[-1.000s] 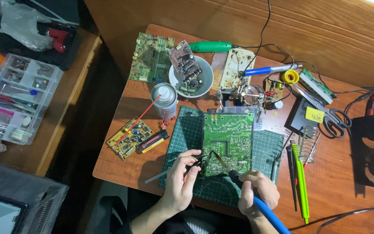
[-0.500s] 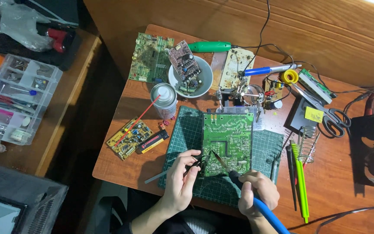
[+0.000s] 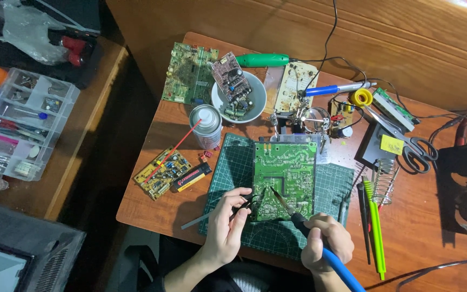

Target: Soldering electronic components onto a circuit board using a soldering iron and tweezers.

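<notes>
Your left hand pinches black tweezers at the lower edge of the green circuit board, lying flat on the cutting mat. Your right hand is closed around the blue-handled soldering iron, tip on the board. It looks stiff, light and fragile: hold its edges

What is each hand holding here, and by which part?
The right hand grips a blue-handled soldering iron by its handle. The left hand pinches dark tweezers near their rear end, over the green circuit board.
</notes>
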